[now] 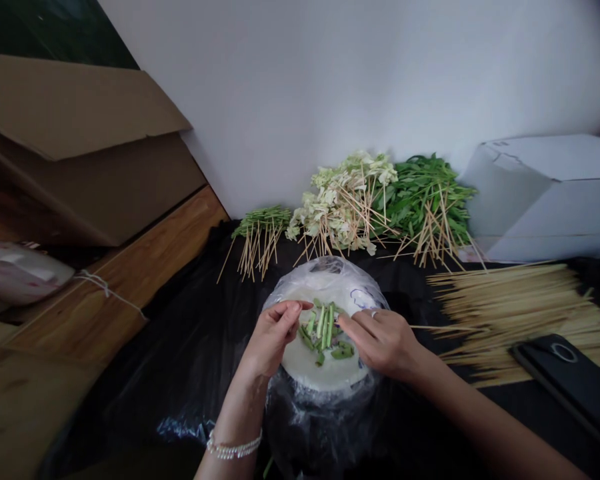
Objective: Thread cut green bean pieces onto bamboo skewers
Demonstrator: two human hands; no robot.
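A bamboo skewer (430, 327) runs through my closed right hand (383, 340), its blunt end sticking out to the right. Between my hands several cut green bean pieces (325, 325) stand side by side; whether the skewer passes through them I cannot tell. My left hand (275, 333) has thumb and forefinger pinched together left of these beans, and what lies in the pinch is too small to make out. Below both hands is a round white plate or lid (313, 377) wrapped in clear plastic, with more loose bean pieces (343, 351) on it.
Skewered green beans (263, 223), pale cabbage leaves (345, 200) and leafy greens (427, 193) lie along the wall. Right are many bare skewers (525, 313), a dark phone (565, 380) and a white box (540, 200). A cardboard box (95, 180) stands left; black plastic sheeting (190, 340) lies underneath.
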